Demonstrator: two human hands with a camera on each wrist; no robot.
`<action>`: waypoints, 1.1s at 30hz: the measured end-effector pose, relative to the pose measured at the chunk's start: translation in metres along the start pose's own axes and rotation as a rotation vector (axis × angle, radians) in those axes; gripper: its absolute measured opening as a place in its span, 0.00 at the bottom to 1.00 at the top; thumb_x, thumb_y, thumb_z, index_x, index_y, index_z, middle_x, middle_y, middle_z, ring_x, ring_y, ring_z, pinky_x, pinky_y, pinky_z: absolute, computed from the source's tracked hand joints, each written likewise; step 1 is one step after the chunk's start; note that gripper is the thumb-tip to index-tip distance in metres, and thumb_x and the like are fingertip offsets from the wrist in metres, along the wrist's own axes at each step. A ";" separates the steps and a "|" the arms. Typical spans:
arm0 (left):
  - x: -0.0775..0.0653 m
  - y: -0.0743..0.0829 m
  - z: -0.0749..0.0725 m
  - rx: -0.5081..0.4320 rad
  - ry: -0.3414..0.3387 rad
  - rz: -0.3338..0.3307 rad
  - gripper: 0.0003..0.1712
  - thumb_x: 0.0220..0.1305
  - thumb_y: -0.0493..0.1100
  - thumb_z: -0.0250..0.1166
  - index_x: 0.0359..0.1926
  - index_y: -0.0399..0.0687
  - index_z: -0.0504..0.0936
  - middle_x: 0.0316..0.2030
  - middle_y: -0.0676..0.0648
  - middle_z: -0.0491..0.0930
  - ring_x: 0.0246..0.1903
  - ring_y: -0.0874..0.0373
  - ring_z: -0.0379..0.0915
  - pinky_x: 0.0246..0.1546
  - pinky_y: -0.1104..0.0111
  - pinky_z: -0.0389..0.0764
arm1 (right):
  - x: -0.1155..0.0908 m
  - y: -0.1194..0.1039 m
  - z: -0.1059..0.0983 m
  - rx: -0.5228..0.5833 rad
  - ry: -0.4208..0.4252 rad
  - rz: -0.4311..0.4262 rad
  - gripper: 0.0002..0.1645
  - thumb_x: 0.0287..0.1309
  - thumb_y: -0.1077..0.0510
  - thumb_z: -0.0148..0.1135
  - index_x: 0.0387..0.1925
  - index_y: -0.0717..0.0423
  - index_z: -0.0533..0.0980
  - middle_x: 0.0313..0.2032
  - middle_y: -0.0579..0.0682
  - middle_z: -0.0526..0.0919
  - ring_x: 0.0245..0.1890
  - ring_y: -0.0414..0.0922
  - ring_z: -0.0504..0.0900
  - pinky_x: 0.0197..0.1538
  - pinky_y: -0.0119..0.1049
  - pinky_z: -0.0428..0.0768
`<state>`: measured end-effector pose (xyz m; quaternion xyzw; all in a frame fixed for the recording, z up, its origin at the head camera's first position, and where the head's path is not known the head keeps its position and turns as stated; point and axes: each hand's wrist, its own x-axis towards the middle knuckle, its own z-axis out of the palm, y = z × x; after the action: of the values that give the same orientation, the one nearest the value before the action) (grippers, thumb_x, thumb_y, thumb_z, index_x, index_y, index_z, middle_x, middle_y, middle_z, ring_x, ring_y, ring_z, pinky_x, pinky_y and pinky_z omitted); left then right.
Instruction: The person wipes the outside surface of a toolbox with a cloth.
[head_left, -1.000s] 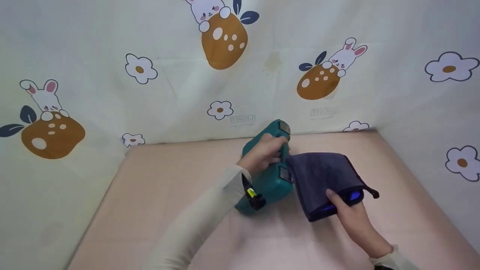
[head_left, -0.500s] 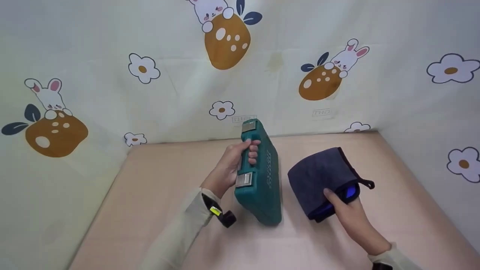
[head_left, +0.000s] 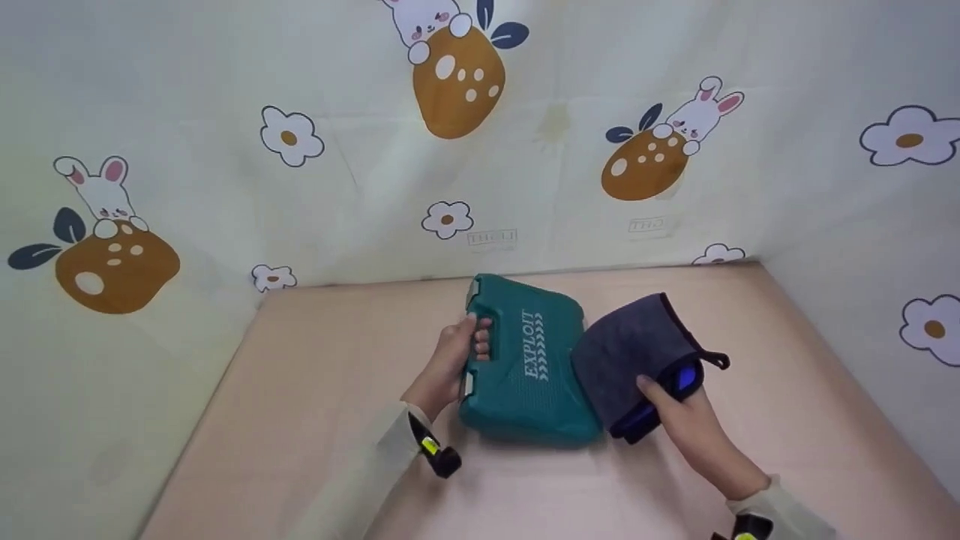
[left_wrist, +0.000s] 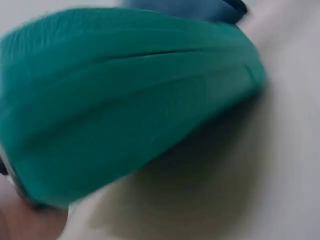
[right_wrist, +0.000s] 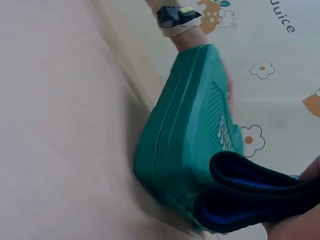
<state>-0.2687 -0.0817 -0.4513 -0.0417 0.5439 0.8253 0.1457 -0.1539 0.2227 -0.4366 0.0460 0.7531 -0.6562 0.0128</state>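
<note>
My left hand (head_left: 450, 360) grips the handle of a green plastic tool case (head_left: 547, 360), its fingers curled through the handle opening. The lid, lettered EXPLOIT, faces up toward the head camera, and the case is tilted. In the left wrist view the case's side (left_wrist: 125, 110) is blurred, with a shadow under it. My right hand (head_left: 686, 420) pinches a folded dark grey cloth (head_left: 634, 352), thumb on top, blue lining showing at the fold. The cloth overlaps the case's right edge in the head view. From the right wrist, the cloth's black-edged folds (right_wrist: 250, 192) lie in front of the case (right_wrist: 175, 135).
A pale pink tabletop (head_left: 322, 420) spreads under both hands. Behind it and at the sides hang white printed sheets (head_left: 360, 187) with rabbits, fruit and flowers. Small black devices with yellow marks are strapped to both wrists, such as the left wrist device (head_left: 435, 450).
My left hand has turned the case from edge-up to lid-up, lowering its handle side and bringing its far side near the cloth. The cloth has shifted slightly left in my right hand.
</note>
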 end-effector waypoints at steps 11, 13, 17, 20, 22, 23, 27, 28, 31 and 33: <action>0.015 -0.038 0.006 0.437 0.178 -0.015 0.17 0.84 0.44 0.38 0.44 0.37 0.68 0.25 0.50 0.65 0.26 0.58 0.64 0.31 0.66 0.67 | 0.017 -0.015 0.030 -0.076 0.048 -0.158 0.39 0.72 0.65 0.55 0.74 0.77 0.49 0.70 0.72 0.60 0.71 0.60 0.58 0.71 0.54 0.56; 0.015 -0.040 0.009 0.480 0.190 -0.007 0.15 0.83 0.43 0.39 0.47 0.36 0.68 0.27 0.49 0.67 0.28 0.57 0.65 0.32 0.65 0.68 | 0.025 -0.019 0.036 -0.065 0.057 -0.187 0.34 0.71 0.66 0.54 0.71 0.78 0.55 0.67 0.72 0.65 0.68 0.60 0.63 0.70 0.55 0.59; 0.012 -0.037 0.014 0.609 0.203 -0.018 0.18 0.81 0.43 0.41 0.56 0.32 0.68 0.34 0.43 0.71 0.36 0.51 0.70 0.38 0.61 0.72 | 0.039 -0.024 0.041 -0.039 0.072 -0.201 0.30 0.71 0.66 0.53 0.68 0.78 0.60 0.64 0.71 0.70 0.65 0.60 0.68 0.68 0.56 0.63; 0.007 -0.029 0.016 0.714 0.168 -0.027 0.26 0.81 0.47 0.44 0.65 0.29 0.65 0.49 0.36 0.75 0.51 0.45 0.73 0.53 0.54 0.74 | 0.044 -0.025 0.040 -0.045 0.066 -0.183 0.31 0.72 0.65 0.52 0.69 0.77 0.58 0.66 0.71 0.68 0.66 0.61 0.67 0.68 0.58 0.62; 0.000 -0.022 0.015 0.800 0.104 -0.004 0.33 0.81 0.50 0.46 0.73 0.29 0.58 0.62 0.32 0.69 0.61 0.40 0.67 0.62 0.47 0.68 | 0.046 -0.025 0.039 -0.045 0.062 -0.170 0.32 0.72 0.65 0.52 0.70 0.78 0.57 0.66 0.71 0.67 0.67 0.61 0.66 0.68 0.58 0.61; -0.004 -0.018 0.015 0.852 0.062 0.010 0.37 0.80 0.53 0.48 0.75 0.30 0.54 0.67 0.31 0.63 0.65 0.39 0.63 0.65 0.44 0.64 | 0.047 -0.025 0.038 -0.042 0.061 -0.165 0.32 0.72 0.65 0.52 0.70 0.77 0.57 0.67 0.71 0.67 0.67 0.61 0.65 0.68 0.58 0.61; -0.024 -0.010 0.013 1.151 -0.154 0.076 0.57 0.69 0.67 0.59 0.81 0.39 0.43 0.77 0.32 0.42 0.74 0.35 0.44 0.68 0.40 0.53 | 0.051 -0.027 0.034 -0.041 0.065 -0.155 0.32 0.71 0.65 0.52 0.70 0.78 0.57 0.67 0.71 0.67 0.66 0.61 0.66 0.68 0.57 0.62; -0.030 -0.011 0.013 1.241 -0.207 0.088 0.61 0.65 0.70 0.61 0.81 0.41 0.42 0.78 0.33 0.38 0.75 0.35 0.40 0.68 0.40 0.53 | 0.052 -0.029 0.034 -0.042 0.066 -0.157 0.32 0.71 0.65 0.52 0.70 0.78 0.57 0.67 0.71 0.67 0.66 0.61 0.66 0.68 0.57 0.62; -0.043 -0.018 0.014 1.458 -0.316 0.133 0.71 0.54 0.76 0.67 0.82 0.46 0.40 0.79 0.37 0.29 0.76 0.36 0.27 0.70 0.41 0.49 | 0.058 -0.034 0.034 -0.052 0.061 -0.163 0.32 0.71 0.65 0.51 0.70 0.77 0.58 0.66 0.71 0.67 0.66 0.61 0.67 0.68 0.58 0.62; -0.049 -0.026 0.015 1.548 -0.322 0.173 0.74 0.51 0.77 0.69 0.82 0.46 0.38 0.79 0.38 0.28 0.76 0.37 0.23 0.70 0.43 0.48 | 0.064 -0.037 0.035 -0.070 0.054 -0.174 0.31 0.71 0.65 0.50 0.70 0.77 0.58 0.66 0.71 0.68 0.66 0.61 0.67 0.68 0.58 0.62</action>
<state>-0.2134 -0.0683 -0.4574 0.2336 0.9366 0.2170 0.1456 -0.2219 0.1863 -0.4103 -0.0025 0.7768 -0.6266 -0.0628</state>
